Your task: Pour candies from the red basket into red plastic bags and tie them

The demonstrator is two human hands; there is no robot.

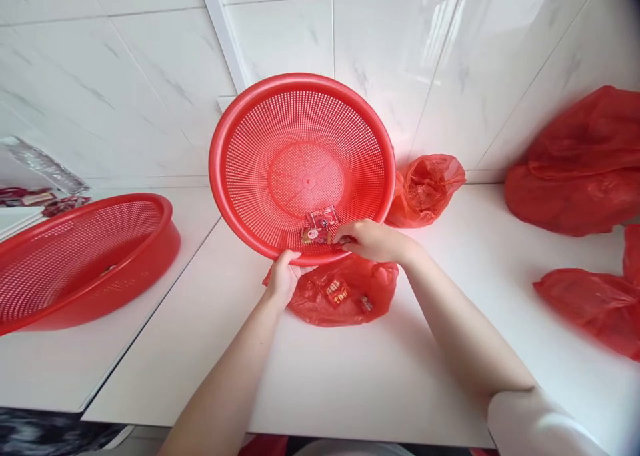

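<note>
A round red mesh basket (306, 159) stands tipped on a pale counter (310, 383), central in the head-camera view. The person's left hand (283, 279) is at the basket's near rim, thumb over the edge and fingers beneath, nearly closed around it. The right hand (373, 239) reaches over the basket's near right rim, fingertips pinched together on a small dark-red packet (345, 241), mostly hidden. Inside the basket, left of those fingertips, two red packets, an upper packet (325, 215) and a lower packet (315, 235), lie touching on the sloping wall. Just below the basket's near rim sits an open red plastic bag (325, 315) with a few wrapped pieces (336, 292) inside. Right of the basket is a crumpled red bag (427, 188); well to its left, a second red basket (115, 296).

The tilt is probably the main hazard: if the left hand's hold loosened, the basket could roll or drop, spilling the loose packets past the bag. A weak pinch might let the held packet slip.

The basket's mouth faces the person, its base toward the wall. Both loose packets run roughly sideways across it, the upper one's right end slightly raised; the pinched packet's long axis cannot be told.
</note>
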